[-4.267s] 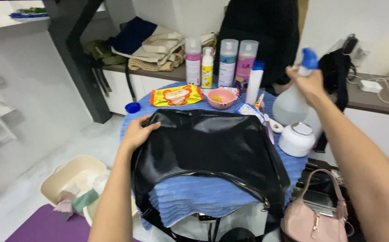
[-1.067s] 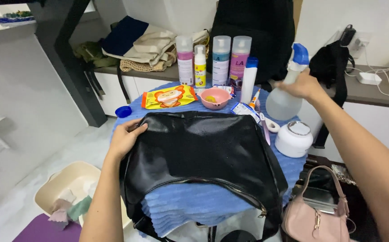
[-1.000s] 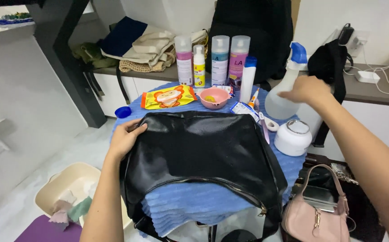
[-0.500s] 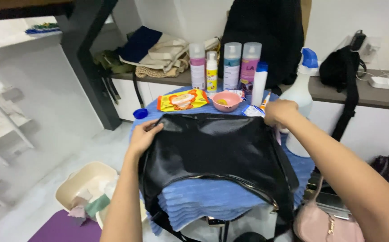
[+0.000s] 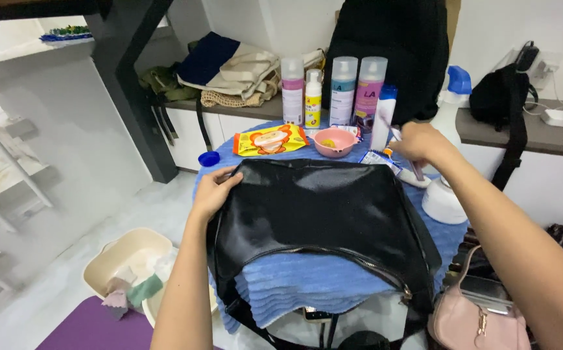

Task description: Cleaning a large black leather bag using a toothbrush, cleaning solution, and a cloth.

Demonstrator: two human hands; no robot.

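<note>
Flat on the near-left corner of the black leather handbag [image 5: 320, 214], my left hand [image 5: 215, 189] presses down with fingers spread and curled over the edge, pinning the bag without closing around anything. The bag lies on its side across a blue ribbed towel [image 5: 307, 288] on the small table, zip mouth toward me.

My right hand [image 5: 418, 142] is out past the bag's far-right corner, knuckles up and fingers bent down among the small items there; whether it has closed on one of them I cannot tell, since the back of the hand hides the fingertips. It sits just beside the white spray bottle with a blue head [image 5: 449, 116] and above a white round container [image 5: 442, 202].

I judge this to be the tool-picking step of cleaning the bag. The next move calls for a sure pinch on whatever I take, lifted clear of the tall bottles [image 5: 343, 91] and the pink bowl [image 5: 335, 141], while the left keeps the leather steady.

Both forearms reach forward, the right stretched further and angled inward.
</note>
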